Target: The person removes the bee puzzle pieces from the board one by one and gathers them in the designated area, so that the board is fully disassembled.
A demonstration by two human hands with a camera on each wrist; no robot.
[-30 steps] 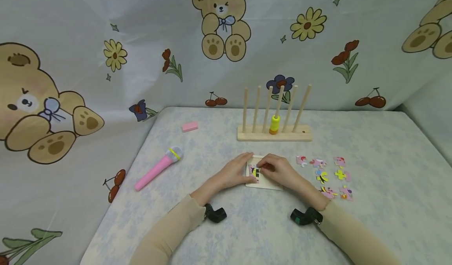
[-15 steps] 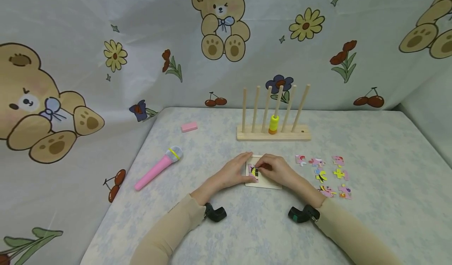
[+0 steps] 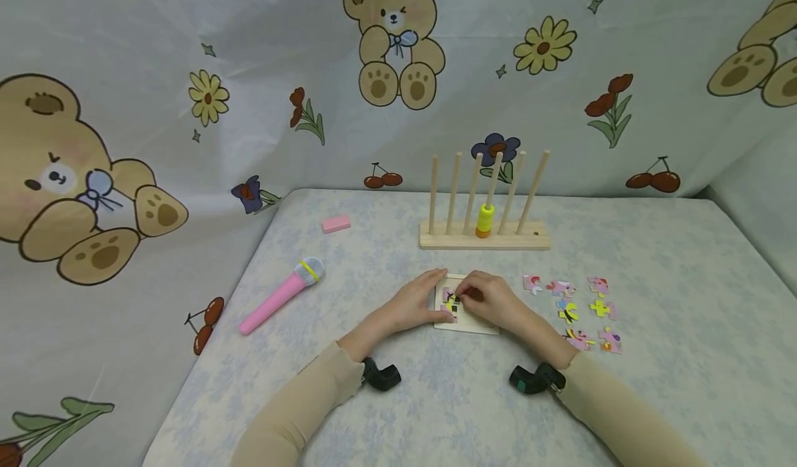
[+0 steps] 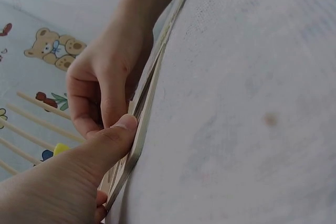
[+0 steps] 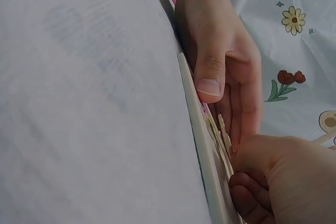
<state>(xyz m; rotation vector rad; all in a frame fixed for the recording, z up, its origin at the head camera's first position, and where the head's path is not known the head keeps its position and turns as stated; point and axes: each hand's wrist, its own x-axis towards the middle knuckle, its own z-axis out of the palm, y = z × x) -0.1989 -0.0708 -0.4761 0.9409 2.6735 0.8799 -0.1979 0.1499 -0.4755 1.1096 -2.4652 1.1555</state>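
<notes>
A shallow pale wooden puzzle board lies on the table between both hands. Its left side is held by my left hand, the thumb lying over the near left part and the fingers along the far left edge. Pink, yellow and black puzzle pieces sit at the board's left. My right hand pinches a puzzle piece over them; the right wrist view shows it raised and tilted from the board. The fingers hide part of this piece in the head view.
Several loose puzzle pieces lie right of the board. Behind it stands a wooden peg rack with yellow and orange rings on one peg. A pink toy microphone and a pink block lie to the left.
The pinched piece has shifted slightly against the pieces beside it, which now look less lined up. The left hand keeps its place on the board. The head view has moved a little.
</notes>
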